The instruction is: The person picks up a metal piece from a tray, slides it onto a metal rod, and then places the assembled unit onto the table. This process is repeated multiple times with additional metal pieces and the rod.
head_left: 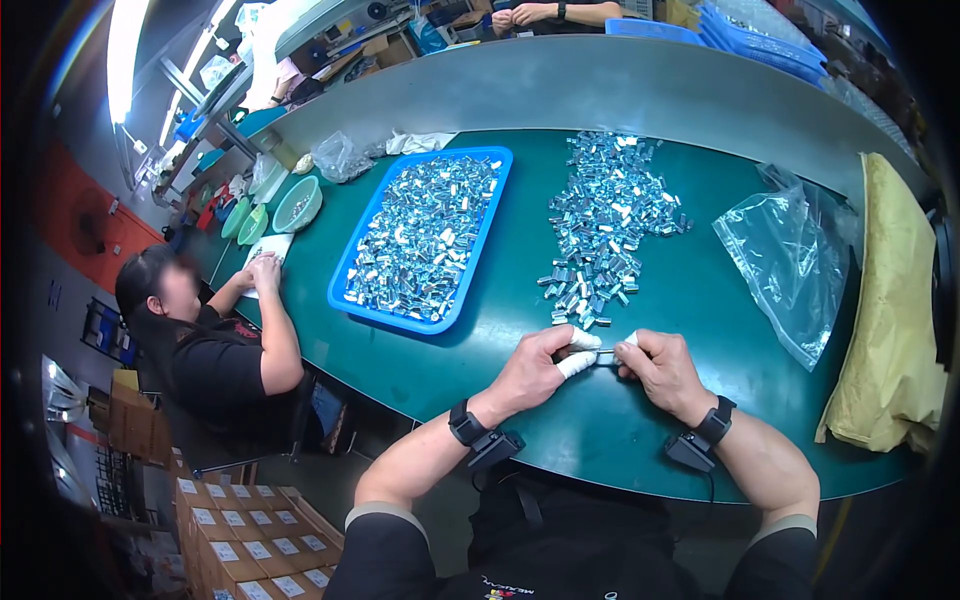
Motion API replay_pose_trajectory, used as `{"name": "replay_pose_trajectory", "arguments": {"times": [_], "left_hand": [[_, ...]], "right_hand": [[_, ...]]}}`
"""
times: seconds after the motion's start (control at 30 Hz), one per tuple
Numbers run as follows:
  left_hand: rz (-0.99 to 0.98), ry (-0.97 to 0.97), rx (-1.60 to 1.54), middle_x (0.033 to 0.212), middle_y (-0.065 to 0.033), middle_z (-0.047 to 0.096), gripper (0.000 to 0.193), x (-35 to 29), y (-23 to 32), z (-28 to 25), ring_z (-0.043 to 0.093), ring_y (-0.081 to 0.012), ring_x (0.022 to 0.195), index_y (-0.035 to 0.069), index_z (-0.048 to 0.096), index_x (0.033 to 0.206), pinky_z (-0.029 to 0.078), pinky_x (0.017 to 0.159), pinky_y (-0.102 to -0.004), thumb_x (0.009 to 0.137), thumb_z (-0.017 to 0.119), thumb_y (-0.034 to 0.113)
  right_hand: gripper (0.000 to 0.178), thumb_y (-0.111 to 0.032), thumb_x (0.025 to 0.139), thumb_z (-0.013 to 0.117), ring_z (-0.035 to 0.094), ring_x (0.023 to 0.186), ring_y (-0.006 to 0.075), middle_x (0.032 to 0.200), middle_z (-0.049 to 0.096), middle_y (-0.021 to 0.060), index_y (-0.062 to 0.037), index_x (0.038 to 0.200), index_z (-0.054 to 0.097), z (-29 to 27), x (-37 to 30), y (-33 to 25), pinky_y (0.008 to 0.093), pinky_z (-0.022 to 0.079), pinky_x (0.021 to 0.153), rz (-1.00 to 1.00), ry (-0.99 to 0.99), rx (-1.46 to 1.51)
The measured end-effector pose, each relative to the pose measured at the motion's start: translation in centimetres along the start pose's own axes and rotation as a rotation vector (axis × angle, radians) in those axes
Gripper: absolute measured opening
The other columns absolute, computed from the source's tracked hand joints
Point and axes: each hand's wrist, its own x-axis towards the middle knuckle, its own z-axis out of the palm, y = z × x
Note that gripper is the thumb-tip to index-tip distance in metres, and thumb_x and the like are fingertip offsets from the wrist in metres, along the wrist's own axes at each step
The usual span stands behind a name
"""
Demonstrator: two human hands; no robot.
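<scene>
My left hand point(530, 372) is closed in a pinch, with white coverings on its thumb and fingertip. Between it and my right hand point(664, 368) is a small shiny metal part point(605, 357), gripped at both ends. The right hand's fingers are pinched too, with white showing at a fingertip. The part's exact kind is too small to make out. Just beyond my hands begins a long loose pile of small silvery metal pieces point(605, 225). To its left, a blue tray point(338, 290) is filled with similar pieces.
A clear plastic bag point(785, 255) and a yellow sack point(880, 330) lie right on the green table point(440, 375). At the left a co-worker point(215, 335) sits near green bowls point(298, 205). A grey partition point(480, 95) borders the far edge. Cardboard boxes point(250, 530) stand lower left.
</scene>
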Motion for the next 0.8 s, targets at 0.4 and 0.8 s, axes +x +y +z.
{"name": "replay_pose_trajectory", "arguments": {"times": [0.4, 0.8], "left_hand": [[0.019, -0.006, -0.037, 0.104, -0.0024, 0.071, 0.020, 0.14, -0.64, 0.09, 0.065, -0.0082, 0.096, 0.000, 0.071, 0.116, 0.053, 0.085, -0.0261, 0.097, 0.071, 0.007], [0.007, 0.026, -0.062, 0.098, -0.0015, 0.071, 0.019, -0.05, -0.85, -0.11, 0.064, -0.0069, 0.092, 0.002, 0.072, 0.115, 0.053, 0.082, -0.0256, 0.097, 0.071, 0.008]], "right_hand": [[0.015, -0.015, 0.096, 0.072, 0.060, 0.066, 0.0099, 0.075, 0.069, 0.0053, -0.0013, 0.091, 0.071, -0.31, -0.04, 0.21, 0.0285, 0.046, 0.058, -0.107, -0.002, -0.126], [0.016, -0.016, 0.094, 0.074, 0.060, 0.066, 0.0071, 0.073, 0.069, 0.0022, -0.0012, 0.087, 0.072, 0.61, 0.25, 0.17, 0.0264, 0.046, 0.058, -0.156, 0.076, 0.058]]}}
